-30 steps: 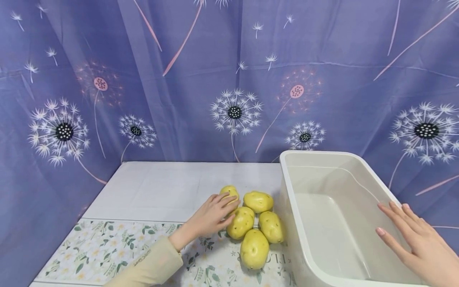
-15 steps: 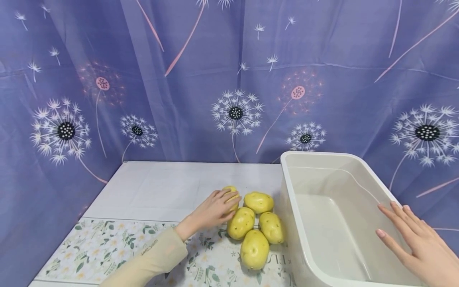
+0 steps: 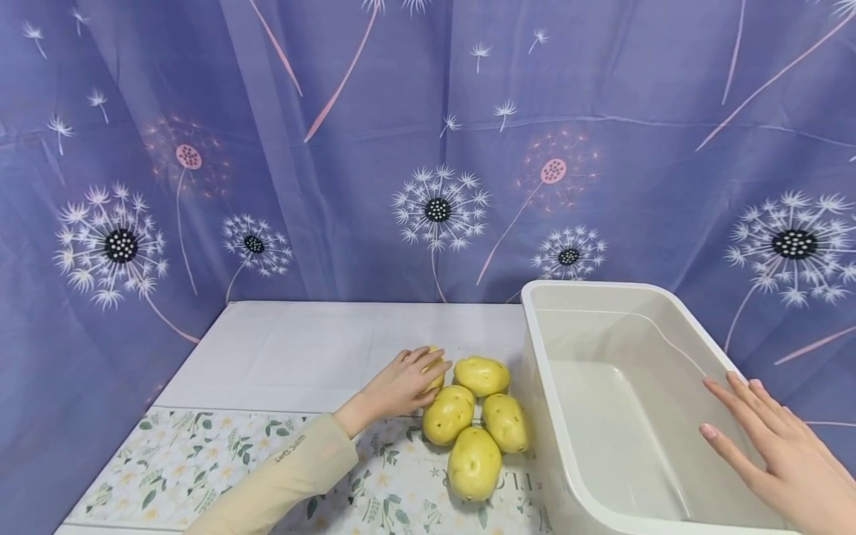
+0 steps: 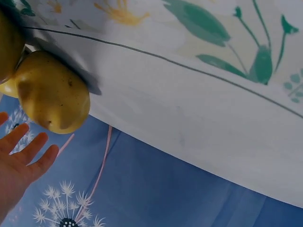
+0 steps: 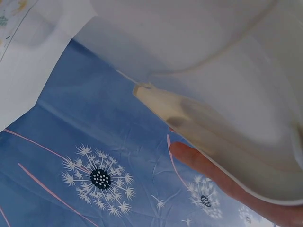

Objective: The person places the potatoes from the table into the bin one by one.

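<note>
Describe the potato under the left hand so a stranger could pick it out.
Find the white tub on the table; five yellow potatoes cluster left of it. The one meant is the covered potato at the far left, the only one with the left hand over it.
</note>
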`<state>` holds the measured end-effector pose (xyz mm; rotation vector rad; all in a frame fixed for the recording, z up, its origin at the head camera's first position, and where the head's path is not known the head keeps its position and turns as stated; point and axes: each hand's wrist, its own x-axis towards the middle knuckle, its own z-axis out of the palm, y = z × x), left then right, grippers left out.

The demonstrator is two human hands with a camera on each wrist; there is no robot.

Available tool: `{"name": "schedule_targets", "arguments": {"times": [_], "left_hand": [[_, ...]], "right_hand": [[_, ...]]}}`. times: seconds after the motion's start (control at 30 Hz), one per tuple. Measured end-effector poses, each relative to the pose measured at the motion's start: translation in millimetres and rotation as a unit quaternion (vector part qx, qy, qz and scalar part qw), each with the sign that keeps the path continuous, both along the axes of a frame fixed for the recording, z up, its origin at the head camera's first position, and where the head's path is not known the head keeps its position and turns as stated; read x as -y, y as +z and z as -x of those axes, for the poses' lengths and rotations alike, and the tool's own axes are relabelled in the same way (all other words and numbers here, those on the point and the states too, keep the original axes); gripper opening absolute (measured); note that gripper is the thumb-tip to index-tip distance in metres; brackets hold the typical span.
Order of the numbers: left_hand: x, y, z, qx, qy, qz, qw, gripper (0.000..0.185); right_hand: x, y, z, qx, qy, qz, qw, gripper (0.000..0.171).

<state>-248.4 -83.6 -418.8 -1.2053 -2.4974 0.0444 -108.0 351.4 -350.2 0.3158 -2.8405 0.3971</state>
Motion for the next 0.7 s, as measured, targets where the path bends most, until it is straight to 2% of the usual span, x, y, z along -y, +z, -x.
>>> {"name": "schedule_targets", "arguments": {"times": [0.2,0.43,0.7], "left_hand": [[-1,-5.2,5.6,0.006,0.006,0.010,0.9999,0.041],[-2,-9.2,13.3,-0.013,0.016,0.023,0.9995,0.041],[-3,-9.8,19.1,0.038,0.046,0.031,0.9977,0.041]], "right_hand": [[0,0.4,-0.2,0.000,0.005,0.003,1.000,0.064],[0,0.8,-0.4,-0.007,0.007,0.003,1.000,0.063],[0,0.7,-0.7,-0.007,0.007,0.000,1.000,0.064]]}}
